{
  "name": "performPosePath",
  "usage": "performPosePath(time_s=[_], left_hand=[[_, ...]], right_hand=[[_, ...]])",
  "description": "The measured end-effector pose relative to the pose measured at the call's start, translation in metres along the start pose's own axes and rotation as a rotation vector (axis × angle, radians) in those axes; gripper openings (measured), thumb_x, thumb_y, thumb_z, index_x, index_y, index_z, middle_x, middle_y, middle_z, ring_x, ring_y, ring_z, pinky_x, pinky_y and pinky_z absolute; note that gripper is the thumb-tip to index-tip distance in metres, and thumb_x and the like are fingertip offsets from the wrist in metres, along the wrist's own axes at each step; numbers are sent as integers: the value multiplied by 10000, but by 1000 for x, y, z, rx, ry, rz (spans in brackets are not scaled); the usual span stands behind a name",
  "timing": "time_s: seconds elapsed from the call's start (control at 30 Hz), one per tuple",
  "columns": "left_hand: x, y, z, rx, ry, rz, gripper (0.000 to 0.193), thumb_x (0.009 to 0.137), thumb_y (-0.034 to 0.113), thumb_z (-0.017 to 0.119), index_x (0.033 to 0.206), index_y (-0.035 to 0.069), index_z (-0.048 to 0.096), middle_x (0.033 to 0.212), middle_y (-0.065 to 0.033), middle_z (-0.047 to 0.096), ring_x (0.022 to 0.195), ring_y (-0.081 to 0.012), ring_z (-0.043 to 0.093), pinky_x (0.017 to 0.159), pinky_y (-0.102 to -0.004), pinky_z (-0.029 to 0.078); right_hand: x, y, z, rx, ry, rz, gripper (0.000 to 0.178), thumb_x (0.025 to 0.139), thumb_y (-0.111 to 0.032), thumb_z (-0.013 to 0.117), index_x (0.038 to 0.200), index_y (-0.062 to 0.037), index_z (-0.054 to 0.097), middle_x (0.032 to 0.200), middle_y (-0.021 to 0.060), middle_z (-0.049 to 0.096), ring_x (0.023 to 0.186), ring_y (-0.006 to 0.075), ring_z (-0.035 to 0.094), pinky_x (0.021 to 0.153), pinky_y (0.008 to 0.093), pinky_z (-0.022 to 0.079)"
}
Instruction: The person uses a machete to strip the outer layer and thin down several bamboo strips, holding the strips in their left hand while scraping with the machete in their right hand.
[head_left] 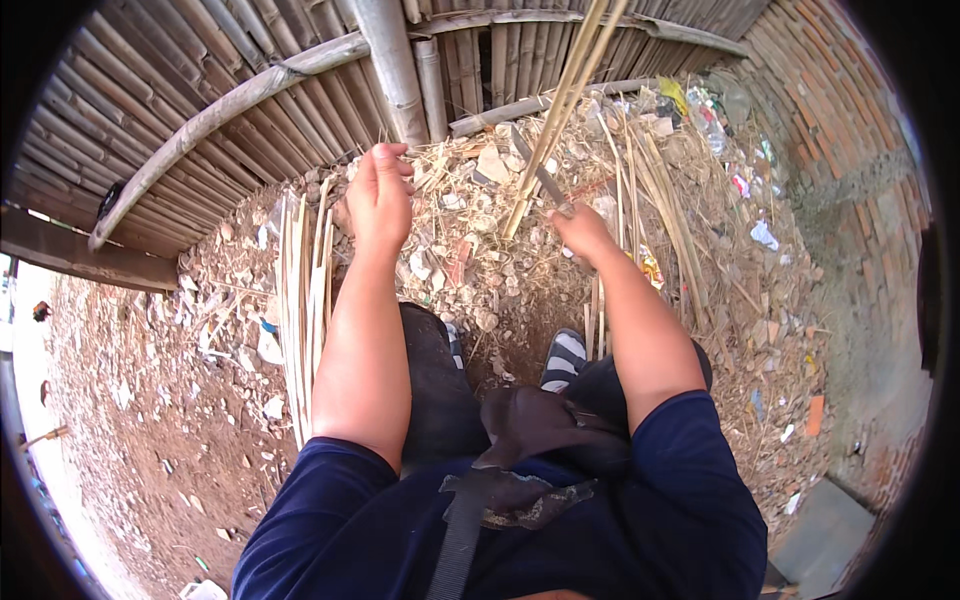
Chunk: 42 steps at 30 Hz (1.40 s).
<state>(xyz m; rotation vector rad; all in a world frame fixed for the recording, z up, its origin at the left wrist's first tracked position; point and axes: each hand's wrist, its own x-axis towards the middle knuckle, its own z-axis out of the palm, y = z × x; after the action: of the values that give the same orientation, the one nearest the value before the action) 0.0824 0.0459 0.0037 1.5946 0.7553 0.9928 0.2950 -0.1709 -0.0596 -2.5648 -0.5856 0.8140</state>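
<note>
My right hand (pixel 585 235) is closed round the handle of a long knife (pixel 550 184), its blade slanting up to the left. The blade crosses long, pale bamboo strips (pixel 557 118), which rise steeply to the top edge of the view. Their lower end stops above the rubble, between my hands. My left hand (pixel 380 195) is raised to the left of the strips, apart from them. Its fingers are loosely bent with small gaps, and nothing shows in them. Beside my left forearm lies a bundle of pale bamboo strips (pixel 295 290).
More split strips (pixel 665 200) lie to the right of my right hand. A bamboo wall (pixel 215 120) with a thick post (pixel 390 70) stands ahead; a brick wall (pixel 850 110) bounds the right. Stones and litter cover the ground. A grey slab (pixel 825 535) lies at lower right.
</note>
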Motion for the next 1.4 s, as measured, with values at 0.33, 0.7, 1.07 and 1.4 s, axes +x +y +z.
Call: performPosePath(time_s=[0.33, 0.7, 1.07, 1.4], left_hand=[[1, 11, -29, -125, 147, -13, 628, 1100, 518, 343, 1103, -15, 675, 843, -27, 617, 684, -95, 554, 662, -255, 465], [5, 2, -19, -113, 169, -48, 582, 1079, 508, 416, 999, 25, 732, 741, -33, 670, 715, -128, 612, 703, -312, 492], [8, 1, -26, -156, 213, -52, 613, 1077, 536, 392, 999, 29, 727, 746, -39, 668, 704, -133, 610, 706, -313, 489], [6, 0, -22, -140, 191, -74, 607, 1072, 542, 411, 991, 30, 728, 750, -40, 676, 699, -133, 612, 690, -318, 496]], right_hand=[[-10, -36, -75, 308, 417, -83, 658, 941, -715, 541, 910, -61, 610, 655, 11, 576, 540, 181, 597, 545, 382, 500], [31, 39, -22, 329, 124, 130, 479, 994, -499, 615, 1004, -20, 593, 665, 26, 534, 451, 117, 471, 433, 286, 392], [-21, -28, -79, 476, 431, -117, 463, 1028, -532, 527, 1015, -73, 577, 683, 19, 561, 537, 112, 527, 491, 286, 447], [31, 17, 3, 169, 102, -55, 433, 989, -399, 629, 1180, -14, 579, 752, 82, 631, 563, 143, 586, 502, 304, 460]])
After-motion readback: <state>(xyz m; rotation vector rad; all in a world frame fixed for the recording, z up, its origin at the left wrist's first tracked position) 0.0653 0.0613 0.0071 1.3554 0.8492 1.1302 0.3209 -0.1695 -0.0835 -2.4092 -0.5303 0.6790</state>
